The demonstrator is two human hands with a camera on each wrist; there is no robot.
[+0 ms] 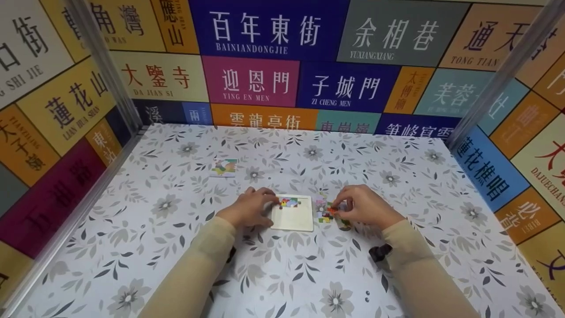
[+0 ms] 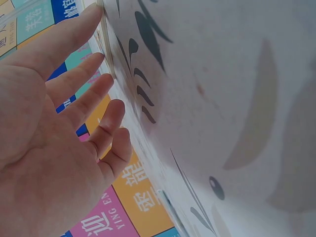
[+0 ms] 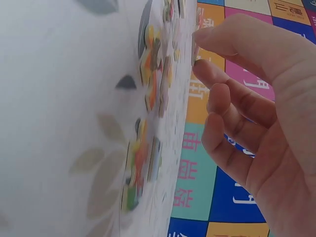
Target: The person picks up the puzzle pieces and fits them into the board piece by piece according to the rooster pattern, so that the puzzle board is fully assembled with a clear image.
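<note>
A shallow cream puzzle tray [image 1: 291,221] lies flat on the table, with a few joined jigsaw pieces [image 1: 290,202] along its far edge. My left hand [image 1: 249,208] rests at the tray's left side, fingers spread and loosely bent; in the left wrist view the thumb meets the tray's edge [image 2: 105,37]. Just right of the tray, my right hand [image 1: 364,205] pinches a jigsaw piece [image 3: 194,51] between thumb and index finger, above a group of loose colourful pieces [image 1: 325,217]. Part of that group is hidden under the right hand in the head view.
A small picture card [image 1: 224,168] lies farther back on the left. The table [image 1: 247,282] has a white cover printed with grey flowers and leaves. Panels with street-name lettering [image 1: 251,81] stand behind and at both sides, with clear corner posts [image 1: 490,79].
</note>
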